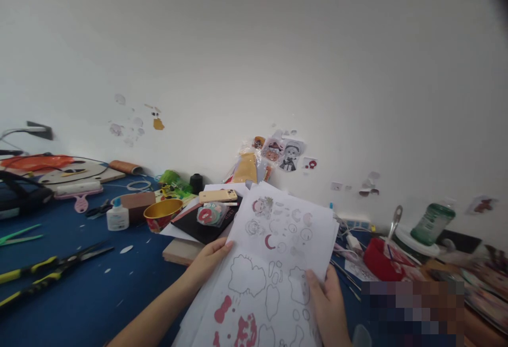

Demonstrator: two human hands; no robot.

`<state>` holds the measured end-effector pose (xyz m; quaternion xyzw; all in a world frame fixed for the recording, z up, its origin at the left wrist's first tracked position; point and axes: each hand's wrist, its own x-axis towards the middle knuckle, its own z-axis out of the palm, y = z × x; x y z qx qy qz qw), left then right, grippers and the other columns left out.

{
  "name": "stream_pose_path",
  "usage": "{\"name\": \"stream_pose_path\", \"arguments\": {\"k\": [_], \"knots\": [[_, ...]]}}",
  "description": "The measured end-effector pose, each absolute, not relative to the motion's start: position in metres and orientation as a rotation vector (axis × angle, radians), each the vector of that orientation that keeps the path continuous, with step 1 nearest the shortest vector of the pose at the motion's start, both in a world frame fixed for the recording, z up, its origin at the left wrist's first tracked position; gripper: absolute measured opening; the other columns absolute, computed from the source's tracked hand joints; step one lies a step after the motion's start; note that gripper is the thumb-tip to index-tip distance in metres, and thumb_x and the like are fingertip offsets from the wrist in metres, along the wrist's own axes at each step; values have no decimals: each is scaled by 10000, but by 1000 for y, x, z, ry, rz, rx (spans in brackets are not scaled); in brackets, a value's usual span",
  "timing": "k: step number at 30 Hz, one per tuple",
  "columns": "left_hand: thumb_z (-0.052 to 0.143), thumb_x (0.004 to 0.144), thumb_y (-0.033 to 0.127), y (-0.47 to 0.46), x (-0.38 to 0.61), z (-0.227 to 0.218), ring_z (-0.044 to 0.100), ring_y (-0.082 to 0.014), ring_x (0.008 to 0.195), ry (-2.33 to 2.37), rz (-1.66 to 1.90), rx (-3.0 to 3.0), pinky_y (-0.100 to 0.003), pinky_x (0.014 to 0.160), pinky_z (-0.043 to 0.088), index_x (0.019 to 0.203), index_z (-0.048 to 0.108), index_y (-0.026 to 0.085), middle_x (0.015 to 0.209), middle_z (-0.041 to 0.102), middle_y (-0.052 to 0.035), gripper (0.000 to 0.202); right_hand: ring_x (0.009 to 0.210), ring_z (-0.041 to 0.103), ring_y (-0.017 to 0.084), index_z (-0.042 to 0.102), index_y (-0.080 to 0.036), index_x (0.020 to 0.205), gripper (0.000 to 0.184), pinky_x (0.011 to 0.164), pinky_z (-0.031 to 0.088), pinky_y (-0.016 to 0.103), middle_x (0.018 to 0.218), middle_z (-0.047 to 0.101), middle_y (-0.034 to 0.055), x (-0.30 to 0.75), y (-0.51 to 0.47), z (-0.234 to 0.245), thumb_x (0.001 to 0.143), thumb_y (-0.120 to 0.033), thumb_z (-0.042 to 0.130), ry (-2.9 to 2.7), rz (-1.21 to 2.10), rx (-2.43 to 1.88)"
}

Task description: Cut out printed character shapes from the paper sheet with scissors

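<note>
A stack of printed paper sheets (289, 254) is held up in front of me, its top sheet showing small character drawings, outlined shapes and red printed pieces. My left hand (212, 259) grips the stack's left edge, thumb toward the front. On the right side my right hand (328, 302) pinches the sheets, with its thumb lying on the printed face. Behind the stack sit a black folder (190, 225), a phone in a tan case (217, 195) and a small plastic bag with round stickers (211, 215). The fingers behind the paper are hidden.
On the blue table (130, 273) at left lie yellow-and-black shears (51, 273), green scissors (19, 237), a white bottle (118, 216) and a gold bowl (163, 215). At right are a red bowl (383, 262) and a green jar (432, 224). Paper cutouts (291, 154) stick to the wall.
</note>
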<state>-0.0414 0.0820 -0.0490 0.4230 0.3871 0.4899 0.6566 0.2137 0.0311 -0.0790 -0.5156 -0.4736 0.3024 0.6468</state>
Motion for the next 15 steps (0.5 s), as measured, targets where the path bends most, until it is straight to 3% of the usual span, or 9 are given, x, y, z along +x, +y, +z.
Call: {"name": "stream_pose_path", "arguments": {"k": [7, 12, 15], "knots": [[740, 618, 386, 80, -43, -46, 638, -166, 524, 880, 1106, 953, -216, 483, 477, 961, 646, 120, 626, 703, -42, 444, 993, 593, 265, 451, -218, 1107, 444, 840, 475, 394, 1093, 640, 89, 209, 30, -73, 764, -477, 562, -1081, 722, -1159], [739, 631, 351, 72, -48, -34, 685, -245, 714, 859, 978, 981, -307, 639, 538, 1103, 574, 129, 876, 725, -115, 546, 1026, 588, 239, 448, -216, 1149, 425, 877, 469, 367, 1139, 630, 76, 209, 33, -79, 781, -382, 581, -1166, 821, -1068], [765, 588, 384, 73, -48, -33, 689, -252, 666, 946, 937, 985, -308, 598, 544, 1081, 577, 113, 897, 720, -140, 594, 1024, 593, 238, 441, -204, 1164, 416, 871, 476, 378, 1157, 625, 92, 210, 37, -84, 802, -365, 564, -1218, 861, -1049]]}}
